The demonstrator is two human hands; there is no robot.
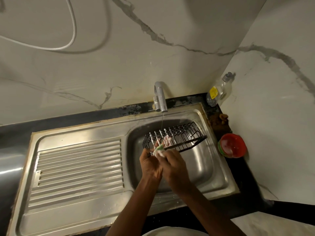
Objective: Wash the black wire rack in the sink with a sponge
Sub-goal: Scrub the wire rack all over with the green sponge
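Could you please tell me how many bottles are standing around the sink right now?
1. A clear bottle with a yellow label stands in the back right corner of the counter, behind the sink. The frame's edges may hide others.

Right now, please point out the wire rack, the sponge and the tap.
wire rack (185, 133), head view, on its black bars.
sponge (159, 148), head view, on its green edge.
tap (162, 97), head view, on its spout.

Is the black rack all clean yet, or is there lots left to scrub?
Not yet. Done: the left wires of the black wire rack carry white suds. In hand: the left hand steadies the rack over the sink while the right hand rubs it with the soapy sponge. Left: the right side looks bare, and rinsing under the tap.
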